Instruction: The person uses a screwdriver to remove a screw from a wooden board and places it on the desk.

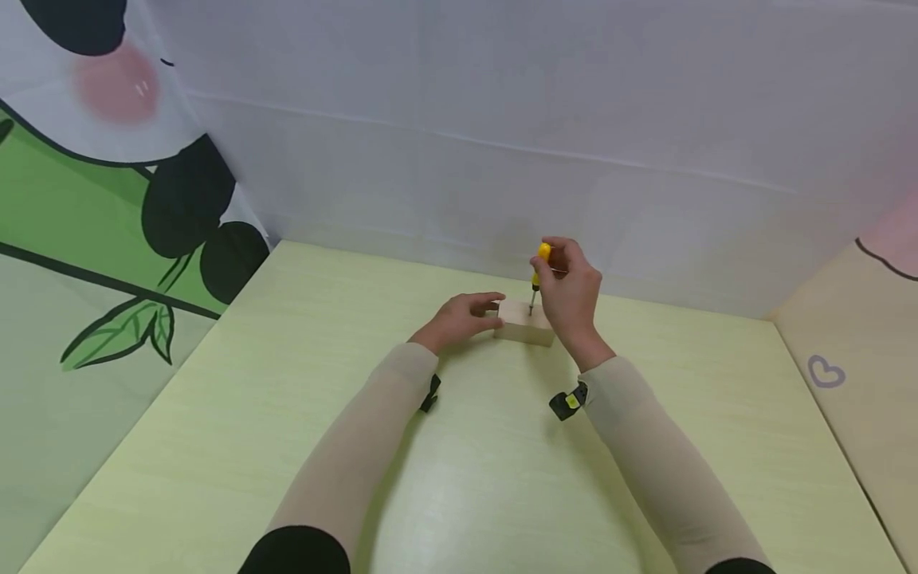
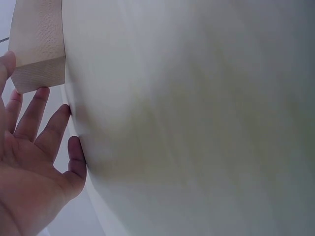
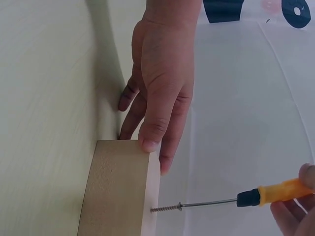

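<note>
Where white cloth [image 1: 488, 104] hangs behind, right fingers [image 3: 284, 217] pinch a screwdriver [image 3: 266, 194] — left fingers [image 2: 32, 115], apart, touch a block [image 1: 523, 329].

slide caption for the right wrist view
A screwdriver in the right hand meets a screw in a wooden block the left hand touches.

Soft shadows [image 3: 104, 49] on the table [image 1: 746, 399]

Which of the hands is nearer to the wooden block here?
Left. The left hand is at the wooden block, its thumb and fingertips touching one end; the right hand is above it, holding the yellow screwdriver.
</note>
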### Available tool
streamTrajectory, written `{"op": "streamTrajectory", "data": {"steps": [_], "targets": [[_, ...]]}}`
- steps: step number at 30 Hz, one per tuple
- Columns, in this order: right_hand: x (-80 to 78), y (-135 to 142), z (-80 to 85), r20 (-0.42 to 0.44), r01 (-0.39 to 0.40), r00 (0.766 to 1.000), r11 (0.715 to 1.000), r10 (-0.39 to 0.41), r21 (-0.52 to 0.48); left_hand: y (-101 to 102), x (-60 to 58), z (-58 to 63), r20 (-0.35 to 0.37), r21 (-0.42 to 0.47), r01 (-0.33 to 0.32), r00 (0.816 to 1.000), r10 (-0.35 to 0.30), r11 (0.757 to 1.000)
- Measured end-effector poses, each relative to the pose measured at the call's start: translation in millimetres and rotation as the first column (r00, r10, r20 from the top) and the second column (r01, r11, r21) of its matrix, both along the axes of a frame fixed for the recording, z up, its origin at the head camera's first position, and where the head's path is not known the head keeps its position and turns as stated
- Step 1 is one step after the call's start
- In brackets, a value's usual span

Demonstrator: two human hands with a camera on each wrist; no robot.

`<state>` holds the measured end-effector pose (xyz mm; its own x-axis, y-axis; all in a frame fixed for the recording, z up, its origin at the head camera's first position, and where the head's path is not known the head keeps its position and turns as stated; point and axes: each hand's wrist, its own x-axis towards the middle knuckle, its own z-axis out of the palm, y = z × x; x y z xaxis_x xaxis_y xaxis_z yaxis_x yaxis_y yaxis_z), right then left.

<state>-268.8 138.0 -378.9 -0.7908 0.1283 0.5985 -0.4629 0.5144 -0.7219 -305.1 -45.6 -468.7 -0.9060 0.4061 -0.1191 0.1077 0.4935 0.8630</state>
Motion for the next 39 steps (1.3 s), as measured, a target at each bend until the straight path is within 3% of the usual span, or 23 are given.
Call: {"op": "streamTrajectory", "data": {"steps": [13,27,39], "targets": [[1.2,1.2,2.2,0.032,-0.036,0.999,0.999,0.035,0.032,2.7,-0.6,-1.4,-0.006,-0.003,0.001,1.0,-0.001,1.0],[-0.9,3.5,-1.3,-0.081,-0.059,0.994,0.99,0.07,0.128,1.1,3.3,5.9,0.004,0.002,-0.002,1.0,0.002,1.0],[-1.3,0.2,4.0,0.034,-0.053,0.998,0.991,0.049,0.127,1.5,2.4,4.8,-0.003,-0.011,-0.009,1.0,0.009,1.0]]}}
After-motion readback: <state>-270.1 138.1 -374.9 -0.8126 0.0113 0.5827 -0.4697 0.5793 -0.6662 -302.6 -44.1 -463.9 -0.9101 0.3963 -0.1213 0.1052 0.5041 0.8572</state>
